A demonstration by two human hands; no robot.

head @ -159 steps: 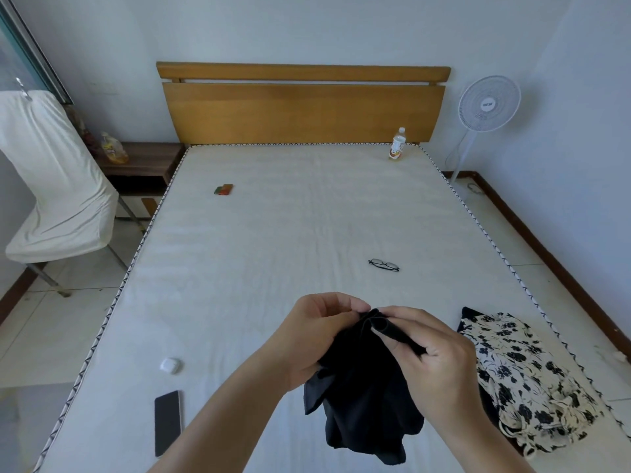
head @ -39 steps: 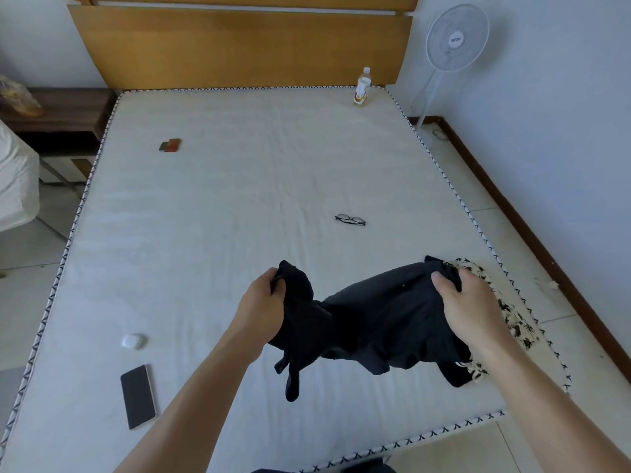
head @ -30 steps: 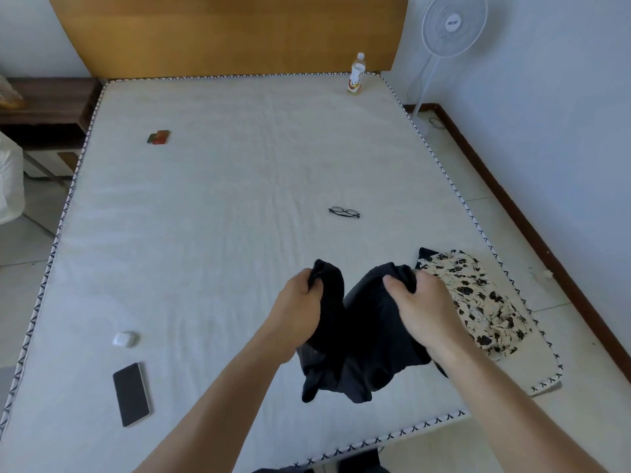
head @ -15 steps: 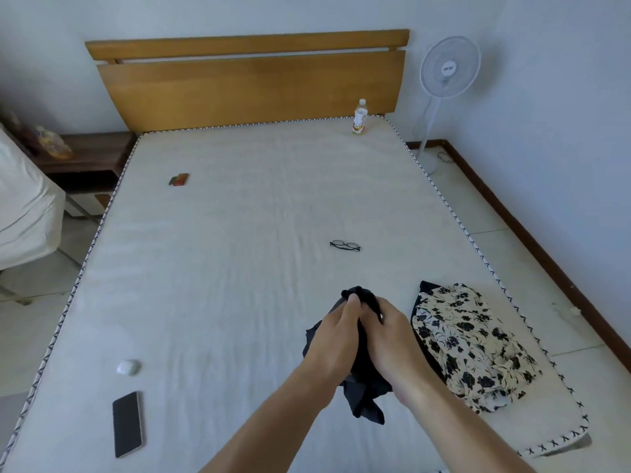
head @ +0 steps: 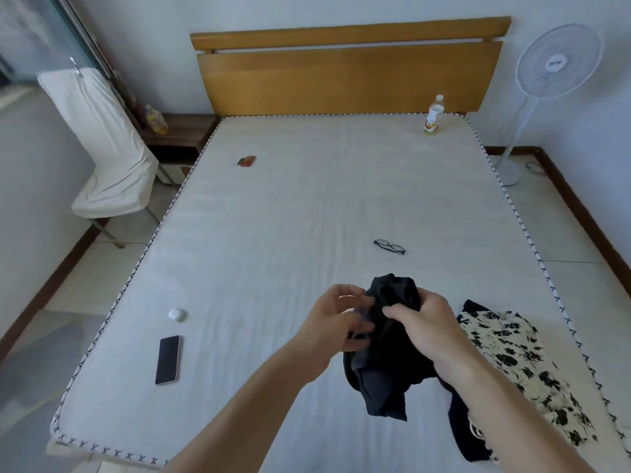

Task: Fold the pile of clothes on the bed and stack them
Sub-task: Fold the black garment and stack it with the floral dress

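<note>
I've got the crumpled black cloth garment (head: 382, 353) bunched above the white bed (head: 273, 233): right hand (head: 421, 327) grip pinching its top, left hand (head: 336, 322) fingers loosely curled against it, hold unclear. Risk: the bunch slips, tangling the fold. Floral cream-and-black garment (head: 522, 367) lies just right; thin black glasses (head: 389, 246) and black phone (head: 167, 359) crowd the folding space.

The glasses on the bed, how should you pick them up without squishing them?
Pinch the glasses at the thin bridge between the two lenses, coming straight down from above. They seem to lie flat on the mattress with nothing touching them, so the top is free. I can't tell how their arms lie, so the middle of the frame is probably the safest hold, and fingers stay off the lenses.
</note>
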